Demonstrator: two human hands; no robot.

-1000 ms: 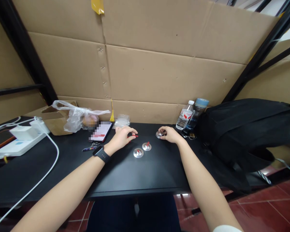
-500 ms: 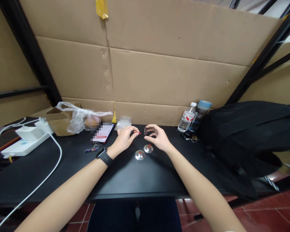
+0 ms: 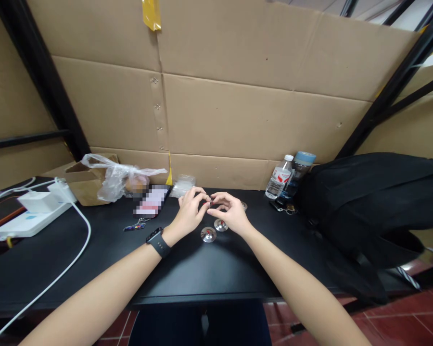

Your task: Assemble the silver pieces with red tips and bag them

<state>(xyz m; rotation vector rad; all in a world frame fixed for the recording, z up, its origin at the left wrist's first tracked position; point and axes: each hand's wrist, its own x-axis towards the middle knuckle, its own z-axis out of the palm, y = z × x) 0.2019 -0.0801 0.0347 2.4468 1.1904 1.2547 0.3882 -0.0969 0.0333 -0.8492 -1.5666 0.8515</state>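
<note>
My left hand [image 3: 190, 214] pinches a bit of red cord [image 3: 204, 203] between thumb and fingertips; a black watch is on that wrist. Facing it, my right hand [image 3: 234, 215] grips a small finger cymbal [image 3: 211, 199] by its edge, stood on its side. Fingertips of both hands meet around this disc, and they partly cover it. Below them on the table lie two shiny finger cymbals, one nearer [image 3: 208, 235] and one farther [image 3: 221, 225], each with red at its centre. Part of another metal disc [image 3: 244, 205] shows behind my right hand.
On the black table [image 3: 202, 278], a phone [image 3: 153, 201], clear plastic packets [image 3: 184, 185] and a bagged item [image 3: 115, 180] lie left, beyond a white power strip [image 3: 36, 218]. Right are a water bottle [image 3: 279, 178], a blue-lidded bottle [image 3: 303, 166] and a black backpack [image 3: 368, 206]. Cardboard [image 3: 216, 120] stands behind.
My hands have come together, so the red cord and the held cymbal now meet where a gap was. A disc behind my right hand has come into sight.
</note>
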